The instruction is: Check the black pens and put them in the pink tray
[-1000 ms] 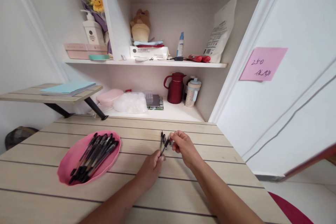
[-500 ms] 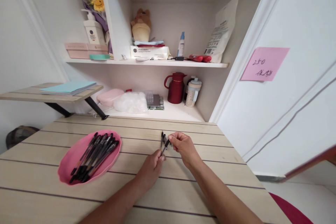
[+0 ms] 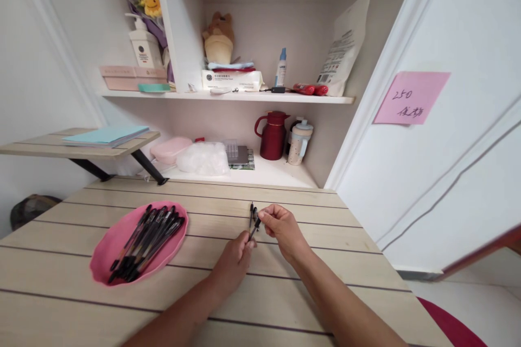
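My left hand is closed around the lower part of a pen, which slants up to the right. The fingers of my right hand are pinched at the pen's dark upper end. Whether they hold the end itself or a small part at its tip cannot be made out. Just behind lies a slim black pen part on the table, with a black cap beside it, partly hidden by the held pen. To the left, a pink wavy-rimmed dish holds several black pens.
The slatted wooden table backs onto a white shelf unit with a red jug, a speckled bottle and a plastic bag. A small raised stand bears blue paper at the back left.
My right hand has shifted very slightly left, along with the pen's upper end. My left hand keeps its grip and its place; the dish of pens has not moved.
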Demonstrator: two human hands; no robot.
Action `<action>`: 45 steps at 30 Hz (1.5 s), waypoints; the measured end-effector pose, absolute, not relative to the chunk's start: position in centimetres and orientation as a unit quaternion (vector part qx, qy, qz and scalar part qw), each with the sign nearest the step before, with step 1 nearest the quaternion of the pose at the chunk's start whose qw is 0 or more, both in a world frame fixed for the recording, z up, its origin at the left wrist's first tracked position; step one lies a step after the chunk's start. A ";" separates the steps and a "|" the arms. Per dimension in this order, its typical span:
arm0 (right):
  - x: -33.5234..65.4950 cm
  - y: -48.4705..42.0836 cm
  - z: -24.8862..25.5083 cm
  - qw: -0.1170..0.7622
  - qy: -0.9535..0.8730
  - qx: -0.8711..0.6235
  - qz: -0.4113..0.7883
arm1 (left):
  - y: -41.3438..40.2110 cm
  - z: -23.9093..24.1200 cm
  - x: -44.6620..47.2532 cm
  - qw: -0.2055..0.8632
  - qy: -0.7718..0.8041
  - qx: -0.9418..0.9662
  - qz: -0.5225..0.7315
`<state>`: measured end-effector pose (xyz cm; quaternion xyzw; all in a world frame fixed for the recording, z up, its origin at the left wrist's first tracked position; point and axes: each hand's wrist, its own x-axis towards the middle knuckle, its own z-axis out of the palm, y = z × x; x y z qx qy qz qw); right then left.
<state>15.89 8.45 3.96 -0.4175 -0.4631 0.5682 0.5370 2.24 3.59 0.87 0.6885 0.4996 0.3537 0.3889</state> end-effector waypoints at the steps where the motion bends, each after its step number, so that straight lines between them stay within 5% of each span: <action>1: 15.9 8.4 4.0 0.534 -0.462 -0.420 0.570 | 3.6 0.9 2.3 0.390 0.499 0.689 0.354; 45: 17.6 9.4 3.8 0.474 -0.468 -0.400 0.630 | 4.1 1.2 2.4 0.433 0.506 0.663 0.343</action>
